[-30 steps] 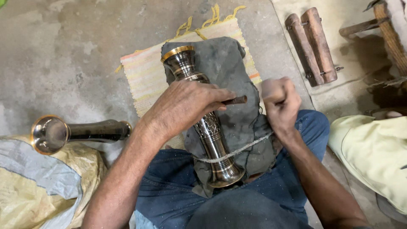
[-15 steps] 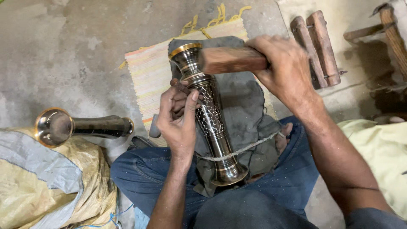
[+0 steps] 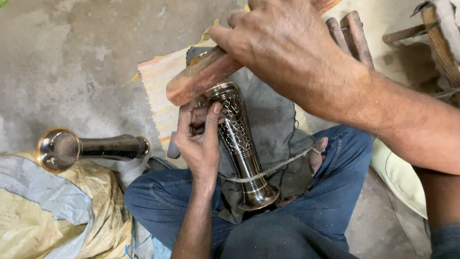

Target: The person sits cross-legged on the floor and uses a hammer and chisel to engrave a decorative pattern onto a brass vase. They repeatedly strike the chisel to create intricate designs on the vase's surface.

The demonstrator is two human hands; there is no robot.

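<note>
Down between the person's crossed legs in blue jeans (image 3: 326, 201), a dark metal vase (image 3: 239, 144) with an engraved net pattern lies tilted on a grey cloth (image 3: 273, 110), its flared foot nearest the body and its mouth pointing away. A thin cord (image 3: 273, 169) runs across the vase near its foot and off to the right, towards a bare toe. The left hand (image 3: 199, 139) is curled against the left side of the vase's upper part, fingers bent and closed around something small and dark pressed to the metal; what it is cannot be told. Just above that hand, the right hand (image 3: 287, 45) is closed around a reddish wooden block (image 3: 201, 76), which hangs slanted over the vase's mouth, very close to it; whether they touch cannot be told. Under the cloth lies a striped woven mat (image 3: 160, 91) on the concrete floor (image 3: 72, 57). Left of the left hand, well apart, a second vase (image 3: 91, 148) lies on its side with its shiny mouth turned left, resting at the edge of a yellow and grey sack (image 3: 43, 211). Beyond the right hand, two wooden sticks (image 3: 354, 36) lie side by side on the floor, and farther right a piece of rough wooden furniture (image 3: 438, 43) shows at the edge.
</note>
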